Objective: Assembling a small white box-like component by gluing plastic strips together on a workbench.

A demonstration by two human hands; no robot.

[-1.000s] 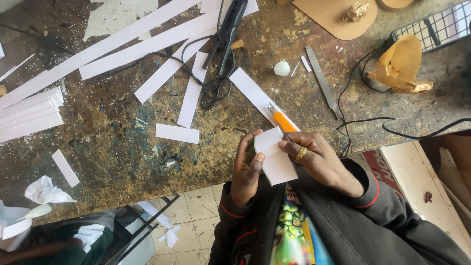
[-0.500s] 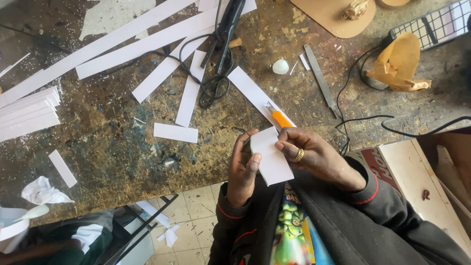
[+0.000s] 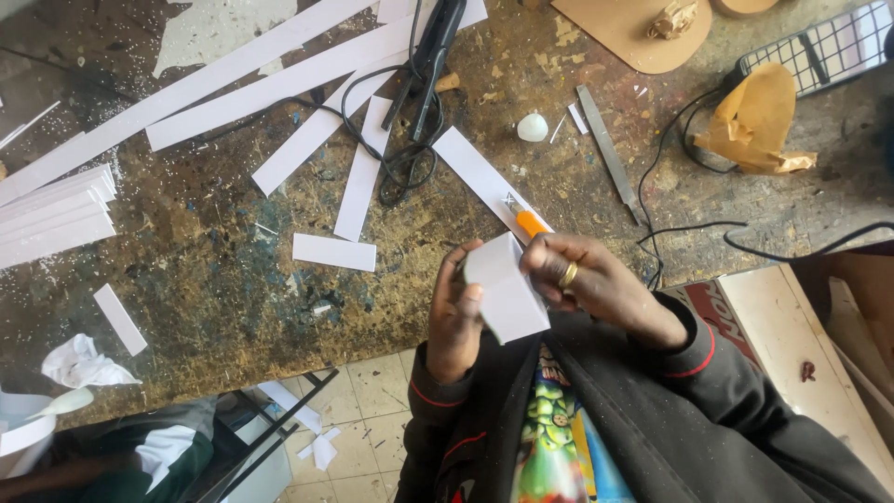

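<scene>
- left hand (image 3: 456, 312) grip closed on the white paper piece (image 3: 507, 293), held above the table (image 3: 233, 270) edge
- right hand (image 3: 582, 279) grip closed on the orange-handled knife (image 3: 529, 222), pressing that paper's far edge
- since one second ago: paper turned slightly and raised; the hands work it clear of the table; loose paper strips (image 3: 335, 251) beyond the grip unmoved

Both hands meet over the near edge of the table (image 3: 233, 279). The left hand (image 3: 456, 312) grips a white card (image 3: 507, 293) by its left side. The right hand (image 3: 582, 279), a ring on one finger, holds an orange knife (image 3: 531, 222) against the card's top. White strips (image 3: 279, 84) litter the table, a stack (image 3: 56, 214) at the left, black cables (image 3: 400, 158) across them.
</scene>
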